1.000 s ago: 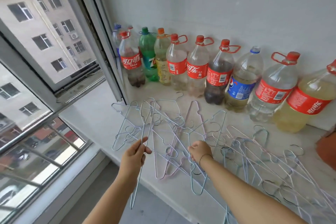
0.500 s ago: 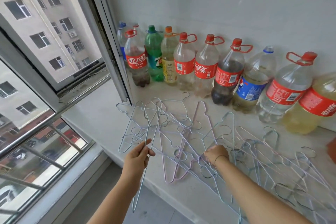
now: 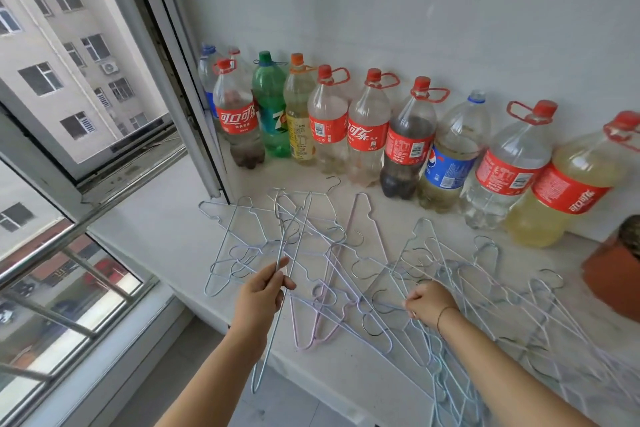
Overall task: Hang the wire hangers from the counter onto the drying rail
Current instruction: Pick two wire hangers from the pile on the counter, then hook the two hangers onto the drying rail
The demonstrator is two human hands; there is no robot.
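A: Rightward is where the right hand [image 3: 427, 303] has gone since 1 second ago, further into the tangle of thin pale wire hangers [image 3: 363, 274] on the white counter [image 3: 166, 239], and the view has swung closer. Meanwhile the left hand [image 3: 258, 296] has hardly shifted.

B: What does each hand hold?

A: That left hand is closed around 1 pale blue wire hanger [image 3: 277, 288], pinched mid-length. Above the grip the wire runs up over the pile; below the grip its end hangs past the counter edge. As for the right hand, it is curled knuckles-up on the wires, and I cannot tell whether the fingers have closed on 1 of them.

B: Where are the rest?

A: All flat on the counter, overlapping, hooks threaded through neighbouring frames, spreading right of the right hand's grip. No drying rail is in view.

B: What could go wrong?

A: Judging by the tangle, lifting 1 hanger will likely drag others, since hooks are caught in frames. A snagged hanger could slide off the near edge, just under both grips. Beyond the grips stands a row of large plastic drinks bottles [image 3: 367, 135], and right of them a terracotta plant pot [image 3: 614, 274]; a sharp tug could swing wire into either.
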